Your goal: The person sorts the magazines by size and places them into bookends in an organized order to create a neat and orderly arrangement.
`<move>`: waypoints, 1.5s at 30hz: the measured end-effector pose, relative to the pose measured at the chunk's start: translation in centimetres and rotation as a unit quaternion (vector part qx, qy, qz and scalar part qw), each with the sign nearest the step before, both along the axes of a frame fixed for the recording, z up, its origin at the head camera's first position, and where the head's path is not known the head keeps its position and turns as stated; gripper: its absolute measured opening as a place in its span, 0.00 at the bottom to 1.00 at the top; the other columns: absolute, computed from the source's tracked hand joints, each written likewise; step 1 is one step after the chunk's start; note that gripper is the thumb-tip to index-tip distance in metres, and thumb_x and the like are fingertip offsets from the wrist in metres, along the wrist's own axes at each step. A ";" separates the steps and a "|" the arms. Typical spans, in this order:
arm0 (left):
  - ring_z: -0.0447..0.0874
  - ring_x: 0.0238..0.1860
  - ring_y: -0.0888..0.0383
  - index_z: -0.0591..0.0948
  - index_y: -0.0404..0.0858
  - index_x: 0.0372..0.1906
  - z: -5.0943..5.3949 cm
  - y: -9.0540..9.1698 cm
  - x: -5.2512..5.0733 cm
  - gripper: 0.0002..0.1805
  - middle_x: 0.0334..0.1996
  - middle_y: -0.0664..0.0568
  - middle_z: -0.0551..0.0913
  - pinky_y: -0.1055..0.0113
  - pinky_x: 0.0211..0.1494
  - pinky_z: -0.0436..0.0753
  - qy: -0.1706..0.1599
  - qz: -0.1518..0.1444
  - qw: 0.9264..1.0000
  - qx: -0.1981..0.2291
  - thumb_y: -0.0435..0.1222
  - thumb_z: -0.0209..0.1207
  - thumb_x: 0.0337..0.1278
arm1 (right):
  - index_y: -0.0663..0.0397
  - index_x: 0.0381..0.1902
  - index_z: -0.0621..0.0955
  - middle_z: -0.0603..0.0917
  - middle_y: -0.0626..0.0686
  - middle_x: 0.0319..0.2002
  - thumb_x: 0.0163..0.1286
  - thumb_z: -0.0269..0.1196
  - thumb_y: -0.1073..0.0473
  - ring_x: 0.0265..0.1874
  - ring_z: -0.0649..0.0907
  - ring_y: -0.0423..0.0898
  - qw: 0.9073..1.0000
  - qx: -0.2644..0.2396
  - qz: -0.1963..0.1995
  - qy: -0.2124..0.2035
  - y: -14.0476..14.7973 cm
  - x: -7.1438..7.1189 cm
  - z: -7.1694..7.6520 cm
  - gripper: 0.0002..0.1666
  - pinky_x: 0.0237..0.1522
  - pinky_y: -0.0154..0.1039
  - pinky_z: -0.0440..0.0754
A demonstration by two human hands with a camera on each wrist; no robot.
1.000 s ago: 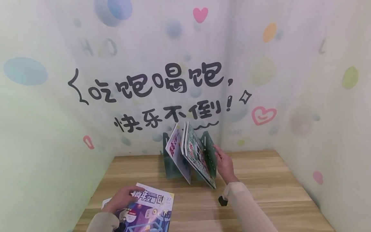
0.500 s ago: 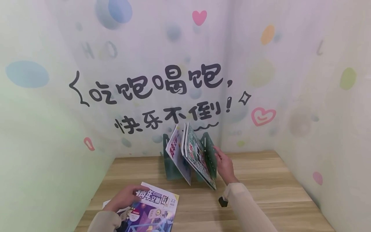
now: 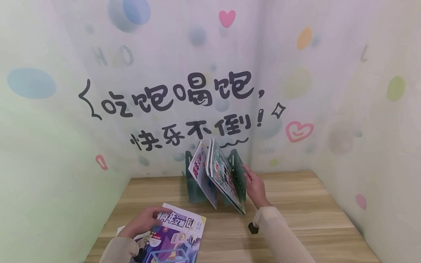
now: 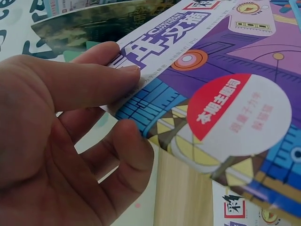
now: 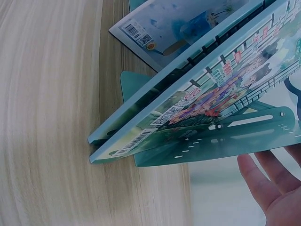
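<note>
My left hand (image 3: 144,222) pinches a purple magazine (image 3: 177,241) by its upper left edge, thumb on the cover. The left wrist view shows this magazine (image 4: 225,84) raised above the table, with the thumb (image 4: 94,80) across its corner. Another magazine's pale edge (image 3: 121,229) shows under the left forearm. At the table's back stands a green metal book stand (image 3: 239,171) with several magazines (image 3: 225,175) leaning in it. My right hand (image 3: 257,188) touches the stand's right side panel; in the right wrist view its extended fingers (image 5: 256,181) rest against the panel's (image 5: 216,146) outer face.
One magazine (image 3: 202,179) leans apart from the others in the stand's left part. The wood-grain table (image 3: 289,219) meets a printed wall (image 3: 164,65) behind the stand, with side walls left and right. Below the held magazine, another cover (image 4: 235,207) shows.
My left hand and the purple magazine have shifted slightly right and toward the stand. My right hand stays against the side panel, and the stand has not moved.
</note>
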State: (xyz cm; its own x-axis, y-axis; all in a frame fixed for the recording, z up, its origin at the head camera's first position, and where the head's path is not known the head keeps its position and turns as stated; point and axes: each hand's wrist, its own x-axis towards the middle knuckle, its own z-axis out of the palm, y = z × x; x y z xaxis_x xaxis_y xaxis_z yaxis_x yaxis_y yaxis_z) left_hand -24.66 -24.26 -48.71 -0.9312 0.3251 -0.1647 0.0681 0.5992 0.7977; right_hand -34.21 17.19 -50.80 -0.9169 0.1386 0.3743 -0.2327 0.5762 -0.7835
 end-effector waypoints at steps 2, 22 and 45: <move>0.81 0.36 0.51 0.81 0.40 0.58 0.1 0.1 0.0 0.23 0.47 0.42 0.81 0.57 0.34 0.86 -0.001 0.001 1.000 0.005 0.23 0.57 0.56 | 0.43 0.66 0.75 0.76 0.55 0.63 0.77 0.52 0.58 0.45 0.80 0.54 1.000 -0.001 0.001 0.002 0.0 0.0 0.0 0.22 0.43 0.49 0.77; 0.83 0.35 0.50 0.80 0.41 0.60 1.6 1.4 0.1 0.24 0.45 0.42 0.82 0.56 0.35 0.87 -0.013 0.035 0.998 0.047 0.25 0.57 0.58 | 0.43 0.67 0.74 0.75 0.55 0.64 0.78 0.51 0.58 0.41 0.79 0.52 1.000 0.007 0.002 0.003 0.0 -0.1 0.0 0.22 0.40 0.46 0.76; 0.80 0.36 0.52 0.82 0.47 0.59 2.0 2.6 0.0 0.23 0.42 0.46 0.81 0.60 0.35 0.86 0.066 0.101 0.991 0.060 0.26 0.58 0.61 | 0.42 0.67 0.74 0.75 0.54 0.64 0.77 0.52 0.57 0.45 0.80 0.54 1.000 -0.002 0.006 0.000 0.2 0.0 0.0 0.22 0.45 0.49 0.78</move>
State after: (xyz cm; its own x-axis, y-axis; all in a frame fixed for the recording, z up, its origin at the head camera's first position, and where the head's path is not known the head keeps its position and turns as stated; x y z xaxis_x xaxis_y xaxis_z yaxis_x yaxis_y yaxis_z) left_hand -24.71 -21.71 -46.72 -0.9902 0.1390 -0.0091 0.0641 0.5128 0.8561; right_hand -34.18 17.35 -50.76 -0.9185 0.1295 0.3735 -0.2389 0.5710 -0.7854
